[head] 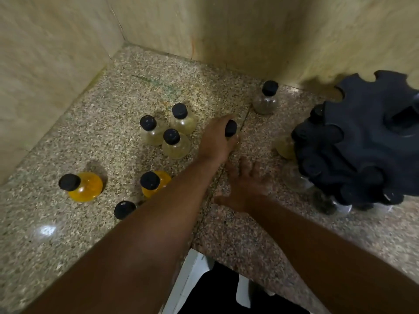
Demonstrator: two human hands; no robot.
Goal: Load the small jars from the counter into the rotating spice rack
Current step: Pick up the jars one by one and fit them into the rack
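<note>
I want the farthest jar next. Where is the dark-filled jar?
In the head view, the dark-filled jar stands alone near the back wall, between the left hand and the spice rack.

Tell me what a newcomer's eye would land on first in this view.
First, the two bright orange jars at the near left of the speckled counter, vivid against the pale jars clustered behind them. Next, the left hand at the centre, closed around a black-capped jar. Then the dark spice rack at the right edge, with jars already hanging in it.

Bare counter lies open left; three clustered jars crowd the middle.
</note>
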